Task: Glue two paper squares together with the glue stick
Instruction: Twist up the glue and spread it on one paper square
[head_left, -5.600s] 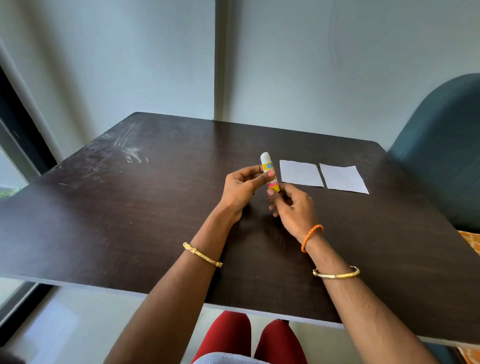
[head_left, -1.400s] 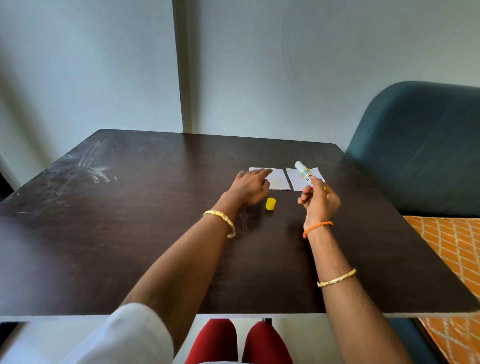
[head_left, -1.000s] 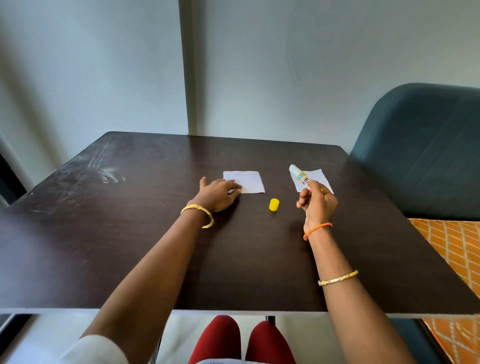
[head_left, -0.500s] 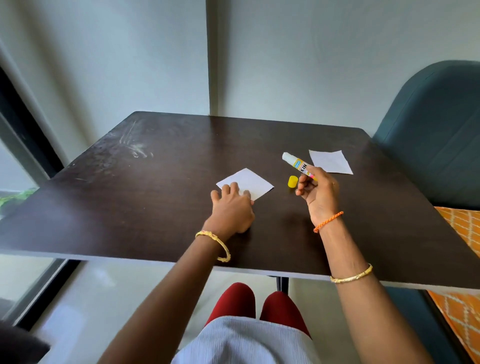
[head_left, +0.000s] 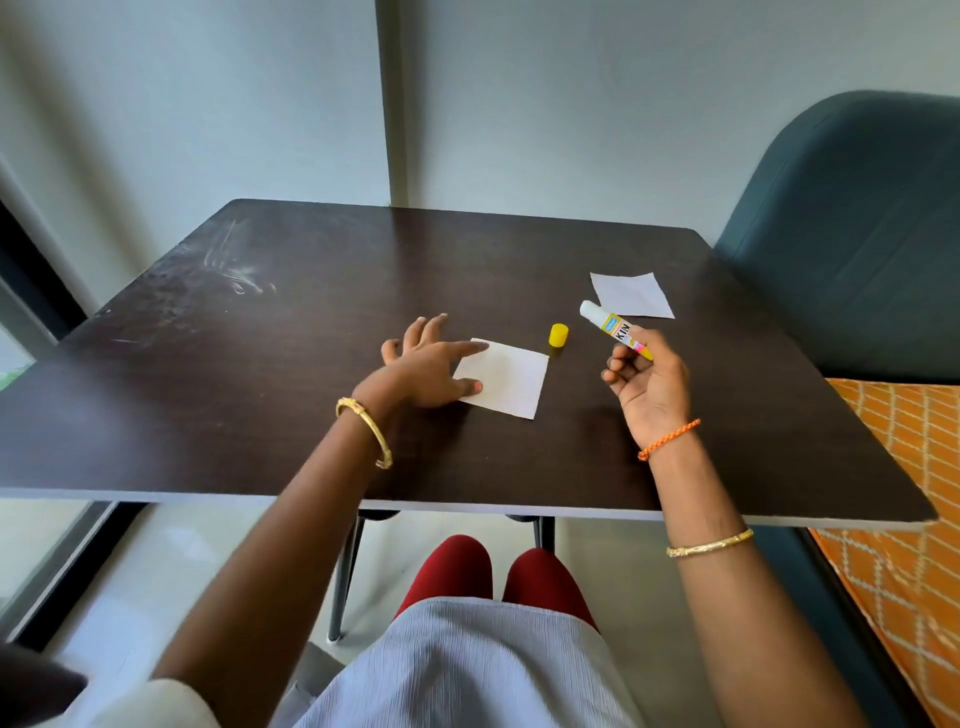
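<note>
One white paper square (head_left: 506, 382) lies flat near the middle of the dark table (head_left: 311, 415). My left hand (head_left: 426, 364) rests on its left edge, thumb and forefinger spread over the paper. A second white paper square (head_left: 631, 295) lies farther back on the right, untouched. My right hand (head_left: 649, 384) holds the uncapped glue stick (head_left: 613, 328) above the table, its white tip pointing up and left. The yellow cap (head_left: 558, 335) stands on the table between the two papers.
A teal chair (head_left: 852, 249) stands beside the table's right edge, with an orange patterned cloth (head_left: 904, 493) below it. The wall runs right behind the table. A window frame (head_left: 31, 291) is on the left. My red-clad knees (head_left: 493, 577) sit under the near edge.
My left hand has slid one paper square away from the other, toward me and the table's middle. The glue stick's cap came off and stands on the table. My right hand keeps the stick.
</note>
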